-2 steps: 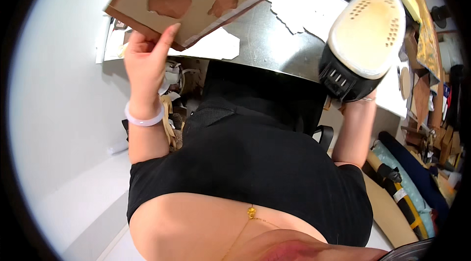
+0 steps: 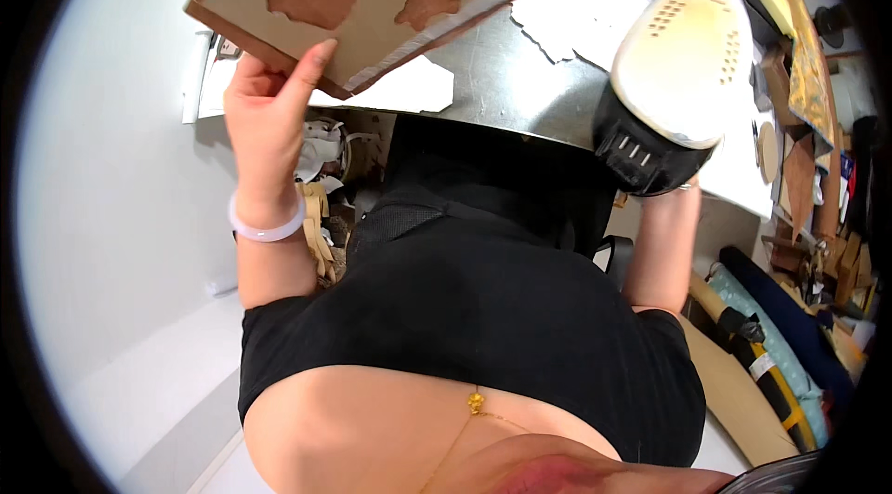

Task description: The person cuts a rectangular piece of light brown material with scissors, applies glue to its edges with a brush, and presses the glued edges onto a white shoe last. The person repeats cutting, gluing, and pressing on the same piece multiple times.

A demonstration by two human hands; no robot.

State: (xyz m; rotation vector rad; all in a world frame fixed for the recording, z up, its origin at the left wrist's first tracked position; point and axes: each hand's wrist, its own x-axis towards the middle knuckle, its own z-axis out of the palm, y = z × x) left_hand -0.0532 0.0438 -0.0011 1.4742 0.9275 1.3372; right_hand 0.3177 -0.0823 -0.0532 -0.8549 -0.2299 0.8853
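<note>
Pinching the brown-patched panel (image 2: pixel 379 6) at its lower edge, the left hand (image 2: pixel 265 99) is nearer it, the panel lying between one and two o'clock; the right hand (image 2: pixel 693 182), fingers hidden, grips the iron (image 2: pixel 676 76) at about three o'clock from the panel, nose toward one.

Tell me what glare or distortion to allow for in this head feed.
Head view: bright glare on the gray tabletop, and the iron's pale underside nearly washed out; head view: the table's front edge looks bowed, and the picture darkens to black at its outer rim.
</note>
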